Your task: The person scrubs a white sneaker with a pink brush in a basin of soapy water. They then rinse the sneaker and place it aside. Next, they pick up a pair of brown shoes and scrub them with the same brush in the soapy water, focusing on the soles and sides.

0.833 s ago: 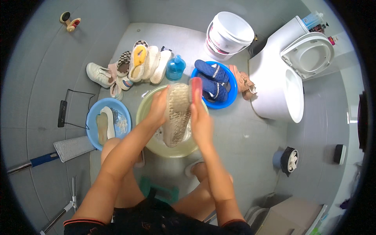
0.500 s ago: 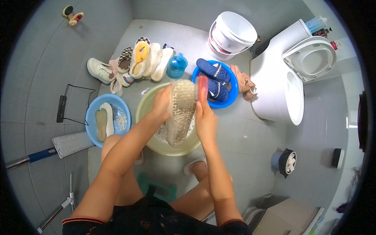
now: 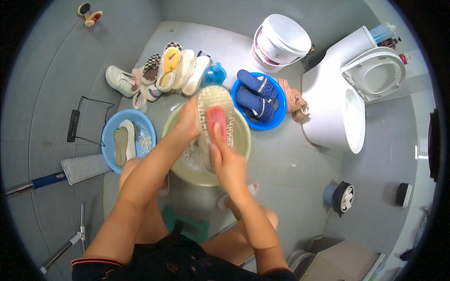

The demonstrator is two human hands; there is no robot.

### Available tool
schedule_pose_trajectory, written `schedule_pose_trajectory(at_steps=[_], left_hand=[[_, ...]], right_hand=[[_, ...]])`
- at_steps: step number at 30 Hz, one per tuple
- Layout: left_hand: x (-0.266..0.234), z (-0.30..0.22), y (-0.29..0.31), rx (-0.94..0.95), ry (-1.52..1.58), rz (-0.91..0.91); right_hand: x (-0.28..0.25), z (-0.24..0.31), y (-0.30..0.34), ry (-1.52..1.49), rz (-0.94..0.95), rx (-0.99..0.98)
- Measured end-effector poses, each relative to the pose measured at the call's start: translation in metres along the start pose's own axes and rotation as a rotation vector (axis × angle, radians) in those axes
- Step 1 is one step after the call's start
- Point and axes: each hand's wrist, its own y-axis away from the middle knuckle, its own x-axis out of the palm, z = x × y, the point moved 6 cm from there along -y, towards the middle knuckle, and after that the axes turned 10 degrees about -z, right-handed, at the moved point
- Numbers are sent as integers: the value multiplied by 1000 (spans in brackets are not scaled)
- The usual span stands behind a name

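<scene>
My left hand (image 3: 188,118) is closed on the left side of a pale shoe (image 3: 216,96), whose cream, textured sole faces up. The shoe is held tilted above a yellow-green basin (image 3: 241,157) with some whitish suds inside. In my right hand (image 3: 229,165) is a red scrubbing brush (image 3: 216,122), lying against the middle of the sole. My right fingers are wrapped round its near end, one finger stretched along its back. The brush's bristles are hidden beneath it.
Several shoes (image 3: 168,70) stand behind the basin beside a blue bottle (image 3: 214,75). A blue basin (image 3: 281,110) holds navy slippers; a light-blue basin (image 3: 152,126) holds insoles and laces. A white bucket (image 3: 276,44), toilet (image 3: 328,103), flat mop (image 3: 86,168) and green stool (image 3: 201,229) surround me.
My right hand has moved the brush left, from the sole's right edge onto its middle. The shoe stays in my left hand, its toe tilted slightly differently.
</scene>
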Motion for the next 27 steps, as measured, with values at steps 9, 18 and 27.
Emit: schedule_pose_trajectory(at_steps=[9, 18, 27], left_hand=[[31, -9, 25, -56, -21, -110], [4, 12, 13, -78, -9, -77], [24, 18, 36, 417, -894, 76]], right_hand=[[-13, -47, -26, -262, -18, 311], [8, -18, -22, -147, 33, 389], [-2, -56, -33, -323, -168, 469]])
